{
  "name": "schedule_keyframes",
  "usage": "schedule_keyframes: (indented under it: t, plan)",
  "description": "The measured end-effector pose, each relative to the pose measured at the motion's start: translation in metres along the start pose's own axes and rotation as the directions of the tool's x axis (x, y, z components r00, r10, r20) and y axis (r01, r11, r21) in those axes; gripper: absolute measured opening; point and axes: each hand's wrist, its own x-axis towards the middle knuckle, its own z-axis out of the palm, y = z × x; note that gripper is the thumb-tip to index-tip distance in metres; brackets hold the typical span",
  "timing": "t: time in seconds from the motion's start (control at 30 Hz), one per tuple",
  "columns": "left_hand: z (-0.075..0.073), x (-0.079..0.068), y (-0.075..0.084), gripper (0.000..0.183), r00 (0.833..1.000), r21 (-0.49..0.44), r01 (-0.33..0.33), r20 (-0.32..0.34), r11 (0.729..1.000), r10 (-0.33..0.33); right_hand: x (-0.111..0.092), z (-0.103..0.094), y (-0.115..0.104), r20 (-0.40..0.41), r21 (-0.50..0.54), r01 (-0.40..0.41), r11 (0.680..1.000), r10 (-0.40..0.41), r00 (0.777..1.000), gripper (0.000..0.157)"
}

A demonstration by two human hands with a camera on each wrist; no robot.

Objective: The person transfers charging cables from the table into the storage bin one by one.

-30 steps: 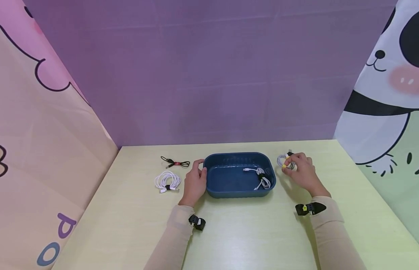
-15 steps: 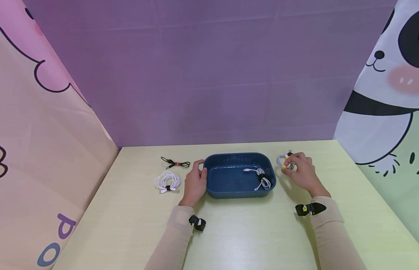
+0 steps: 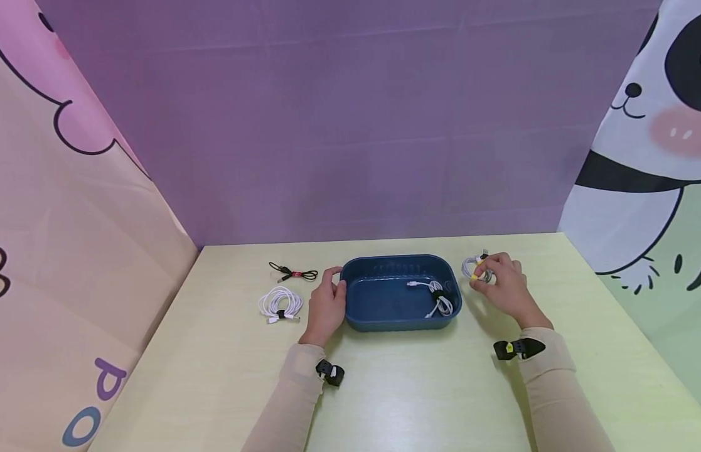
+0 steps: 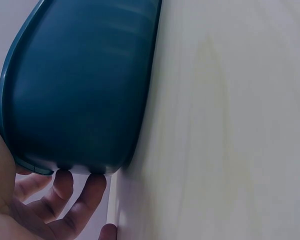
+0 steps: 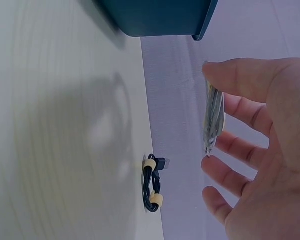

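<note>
A blue plastic storage box (image 3: 384, 304) stands mid-table. My left hand (image 3: 325, 312) grips its left end; the left wrist view shows fingertips against the outer wall (image 4: 80, 100). My right hand (image 3: 505, 290), right of the box, pinches a coiled pale charging cable (image 5: 214, 117) with yellow ties between thumb and fingers, held above the table. Beyond it, in the right wrist view, a coiled black cable (image 5: 152, 185) with yellow ties lies on the table, mostly hidden in the head view. Inside the box, at its right, lies a white cable (image 3: 437, 298) with a black tie.
Left of the box lie a black cable (image 3: 295, 274) with a red tie and, nearer, a coiled white cable (image 3: 280, 302) with a black tie. The pale table (image 3: 406, 389) ends at a purple backdrop (image 3: 350, 125). Printed cloths hang on both sides.
</note>
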Motion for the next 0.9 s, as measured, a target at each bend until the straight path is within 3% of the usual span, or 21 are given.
schedule_keyframes:
  t: [0.9]
  plan:
    - [-0.0014, -0.0016, 0.0033, 0.037, 1.0, 0.001, 0.008, -0.004, 1.0, -0.008, 0.0013, 0.0031, -0.0071, -0.018, -0.01, 0.053, 0.999, -0.053, 0.998, 0.012]
